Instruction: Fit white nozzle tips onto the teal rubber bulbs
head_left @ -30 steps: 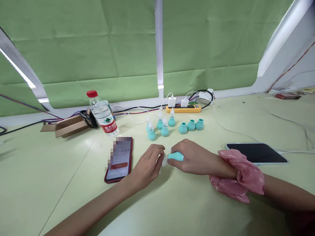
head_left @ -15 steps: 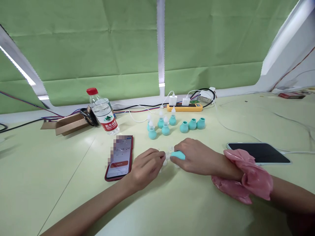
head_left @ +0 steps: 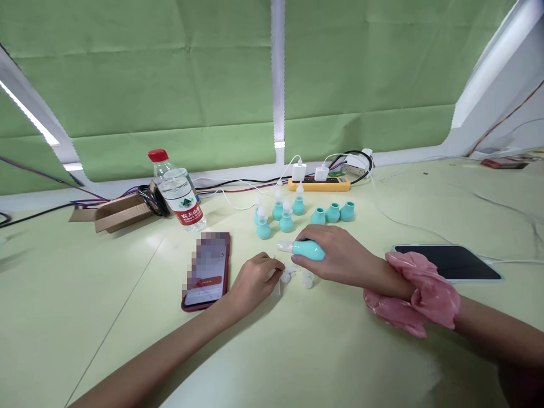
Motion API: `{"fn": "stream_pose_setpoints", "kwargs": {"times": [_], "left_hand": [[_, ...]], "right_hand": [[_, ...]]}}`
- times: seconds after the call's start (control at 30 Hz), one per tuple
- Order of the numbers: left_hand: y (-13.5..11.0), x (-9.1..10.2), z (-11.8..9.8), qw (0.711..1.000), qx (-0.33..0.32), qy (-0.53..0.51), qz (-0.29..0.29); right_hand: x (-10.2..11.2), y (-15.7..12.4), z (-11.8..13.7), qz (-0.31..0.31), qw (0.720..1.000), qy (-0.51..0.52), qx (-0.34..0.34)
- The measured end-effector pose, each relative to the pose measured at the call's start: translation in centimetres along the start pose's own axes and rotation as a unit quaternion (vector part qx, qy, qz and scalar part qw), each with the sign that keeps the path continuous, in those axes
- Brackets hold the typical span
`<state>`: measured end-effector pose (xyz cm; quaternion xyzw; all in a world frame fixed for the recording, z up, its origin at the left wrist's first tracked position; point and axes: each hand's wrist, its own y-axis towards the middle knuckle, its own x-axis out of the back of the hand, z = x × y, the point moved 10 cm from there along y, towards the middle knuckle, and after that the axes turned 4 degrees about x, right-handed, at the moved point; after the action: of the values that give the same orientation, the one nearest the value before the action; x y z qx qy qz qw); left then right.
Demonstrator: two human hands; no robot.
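At nine o'clock the table (head_left: 63,317) lies bare out to its left edge. A red phone (head_left: 207,272) lies just left of the left hand (head_left: 253,279), whose fingers are pinched narrow on a small white tip (head_left: 285,276); another white tip (head_left: 307,279) sits just beside it. The right hand (head_left: 340,255) grips a teal bulb (head_left: 309,249), its white nozzle pointing to nine o'clock, lifted slightly above the table. At twelve o'clock stand more teal bulbs (head_left: 297,212). A dark tablet (head_left: 450,262) lies at three o'clock.
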<state>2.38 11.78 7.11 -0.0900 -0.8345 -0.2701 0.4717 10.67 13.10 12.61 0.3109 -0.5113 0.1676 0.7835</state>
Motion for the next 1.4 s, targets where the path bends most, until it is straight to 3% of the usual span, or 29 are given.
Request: {"fn": "stream_pose_setpoints", "kwargs": {"times": [0.13,0.27,0.33,0.47,0.6,0.7,0.83,1.0,1.07,1.17,1.23,1.3,1.4], "left_hand": [[-0.1,0.7,0.4,0.999,0.021,-0.031,-0.023],[-0.2,3.0,2.1,0.984,0.102,-0.119,-0.088],[-0.2,3.8,2.1,0.977,0.127,-0.149,-0.087],[-0.2,3.9,-1.1,0.995,0.057,-0.081,-0.027],[-0.8,3.8,-3.7,0.999,-0.012,0.012,-0.038],[-1.0,3.5,-3.6,0.999,0.0,-0.02,-0.037],[-1.0,3.0,-3.1,0.991,0.024,-0.135,-0.003],[-0.9,2.0,-1.9,0.954,0.111,-0.276,0.049],[-1.0,1.2,-1.7,0.926,0.14,-0.341,0.083],[-1.1,0.1,-1.2,0.862,0.191,-0.453,0.124],[-1.1,0.1,-0.2,0.843,0.23,-0.476,0.104],[-0.9,0.8,1.0,0.869,0.245,-0.428,0.05],[-0.3,1.8,1.1,0.946,0.186,-0.266,0.01]], "right_hand": [[-0.7,-0.1,-0.1,0.025,1.0,-0.004,0.007],[-0.9,-0.2,0.2,0.05,0.998,0.018,0.017],[-1.3,-0.4,0.6,0.063,0.997,0.044,0.02],[-2.3,-1.0,2.3,0.075,0.989,0.121,0.037],[-2.7,-1.6,3.7,0.055,0.982,0.174,0.046],[-2.8,-1.8,4.3,0.054,0.976,0.2,0.062],[-2.4,-1.9,4.9,0.043,0.969,0.222,0.102],[-1.8,-2.1,5.3,0.023,0.969,0.208,0.13],[-1.7,-2.2,5.4,0.027,0.968,0.204,0.143],[-1.3,-2.4,6.0,0.026,0.966,0.181,0.183],[-1.0,-2.6,6.4,0.022,0.965,0.153,0.211],[-0.9,-2.8,6.6,0.02,0.966,0.135,0.218],[-0.7,-2.9,6.7,0.017,0.969,0.129,0.21]]}}
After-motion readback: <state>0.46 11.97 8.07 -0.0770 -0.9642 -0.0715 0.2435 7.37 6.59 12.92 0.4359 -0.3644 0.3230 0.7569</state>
